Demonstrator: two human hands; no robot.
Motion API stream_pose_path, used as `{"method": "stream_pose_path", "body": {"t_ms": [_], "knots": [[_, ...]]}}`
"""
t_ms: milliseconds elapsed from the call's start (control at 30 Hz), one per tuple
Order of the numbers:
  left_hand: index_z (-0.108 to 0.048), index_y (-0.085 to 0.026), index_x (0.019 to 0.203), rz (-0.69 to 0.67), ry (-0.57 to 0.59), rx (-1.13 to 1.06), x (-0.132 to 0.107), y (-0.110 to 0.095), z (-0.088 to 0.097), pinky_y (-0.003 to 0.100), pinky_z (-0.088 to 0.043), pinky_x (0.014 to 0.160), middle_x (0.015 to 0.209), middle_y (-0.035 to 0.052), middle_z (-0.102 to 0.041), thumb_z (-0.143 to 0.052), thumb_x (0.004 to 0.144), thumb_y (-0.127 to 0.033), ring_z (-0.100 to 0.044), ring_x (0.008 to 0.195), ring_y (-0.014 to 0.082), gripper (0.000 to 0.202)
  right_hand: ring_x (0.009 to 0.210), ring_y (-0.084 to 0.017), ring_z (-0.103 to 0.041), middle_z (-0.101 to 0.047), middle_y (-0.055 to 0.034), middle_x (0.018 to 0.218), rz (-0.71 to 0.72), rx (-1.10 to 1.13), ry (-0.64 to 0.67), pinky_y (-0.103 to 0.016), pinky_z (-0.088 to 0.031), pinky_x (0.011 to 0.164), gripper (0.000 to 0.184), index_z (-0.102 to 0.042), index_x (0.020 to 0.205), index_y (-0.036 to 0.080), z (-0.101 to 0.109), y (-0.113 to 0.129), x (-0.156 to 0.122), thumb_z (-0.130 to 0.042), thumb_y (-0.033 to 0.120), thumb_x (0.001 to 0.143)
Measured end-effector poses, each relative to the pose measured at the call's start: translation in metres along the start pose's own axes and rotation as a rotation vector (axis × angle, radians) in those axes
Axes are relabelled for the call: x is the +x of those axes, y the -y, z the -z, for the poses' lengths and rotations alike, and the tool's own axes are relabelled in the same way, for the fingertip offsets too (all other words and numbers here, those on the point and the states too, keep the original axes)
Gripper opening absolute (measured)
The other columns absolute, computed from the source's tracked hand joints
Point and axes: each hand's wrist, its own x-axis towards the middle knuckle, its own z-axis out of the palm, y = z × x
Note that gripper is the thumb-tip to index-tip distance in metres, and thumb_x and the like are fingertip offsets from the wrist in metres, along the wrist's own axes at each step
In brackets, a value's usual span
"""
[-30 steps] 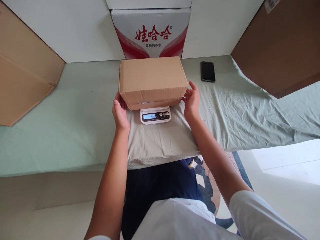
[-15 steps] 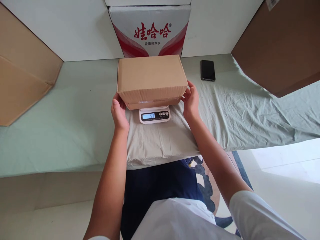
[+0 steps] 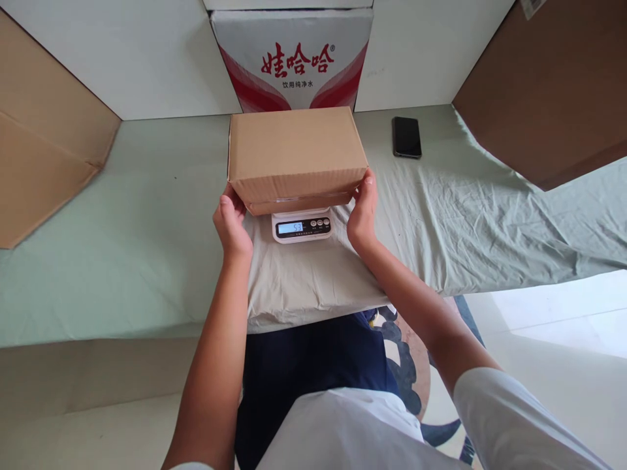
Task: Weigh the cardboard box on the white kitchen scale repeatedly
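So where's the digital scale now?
In the head view, the digital scale sits near the middle on the green cloth, its display jutting from under the small cardboard box, between the left hand and right hand.

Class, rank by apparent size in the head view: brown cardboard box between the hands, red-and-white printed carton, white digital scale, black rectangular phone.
1. Cardboard box and printed carton: too alike to rank.
2. Digital scale, partly covered.
3. Phone.

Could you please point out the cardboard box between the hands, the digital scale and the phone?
Cardboard box (image 3: 298, 149), head view: on its top face.
Digital scale (image 3: 302, 227), head view: on its front panel.
Phone (image 3: 407, 137), head view: on its dark screen.
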Motion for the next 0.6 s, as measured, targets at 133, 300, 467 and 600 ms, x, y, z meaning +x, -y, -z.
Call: {"method": "stream_pose_path", "body": {"t_ms": [133,300,467,600], "knots": [[-0.074,-0.027,0.158,0.002,-0.004,-0.003,-0.004,0.0,-0.002,0.058,-0.045,0.139,0.165,0.0167,-0.069,-0.049,0.098,-0.099,-0.052,0.169,0.043,0.097,0.167,-0.028,-0.052,-0.061,-0.0024,0.17,0.068,-0.027,0.01,-0.055,-0.041,0.145,0.071,-0.06,0.157,0.042,-0.002,-0.006,-0.003,-0.03,0.083,0.108],[-0.077,-0.025,0.151,-0.034,-0.066,0.004,-0.008,-0.005,-0.002,0.056,-0.047,0.138,0.165,0.0163,-0.069,-0.056,0.098,-0.093,-0.059,0.164,0.0421,0.089,0.165,-0.028,-0.056,-0.067,-0.0033,0.162,0.11,-0.016,0.029,-0.055,-0.041,0.146,0.069,-0.065,0.152,0.041,-0.002,-0.001,-0.004,-0.032,0.084,0.108],[-0.076,-0.027,0.153,-0.047,-0.046,0.038,-0.01,-0.005,-0.004,0.055,-0.046,0.138,0.16,0.0138,-0.073,-0.054,0.1,-0.092,-0.059,0.164,0.0401,0.087,0.163,-0.031,-0.056,-0.069,-0.0043,0.159,0.05,-0.012,0.065,-0.057,-0.04,0.148,0.063,-0.066,0.144,0.038,-0.004,0.011,-0.01,-0.041,0.082,0.106],[-0.074,-0.027,0.155,-0.014,0.038,-0.001,-0.012,-0.011,-0.009,0.057,-0.047,0.137,0.159,0.0157,-0.073,-0.058,0.095,-0.098,-0.057,0.165,0.0416,0.094,0.16,-0.031,-0.056,-0.069,-0.0056,0.159,0.055,-0.017,0.099,-0.057,-0.04,0.147,0.06,-0.064,0.148,0.038,-0.003,0.018,-0.013,-0.047,0.076,0.105]]}}
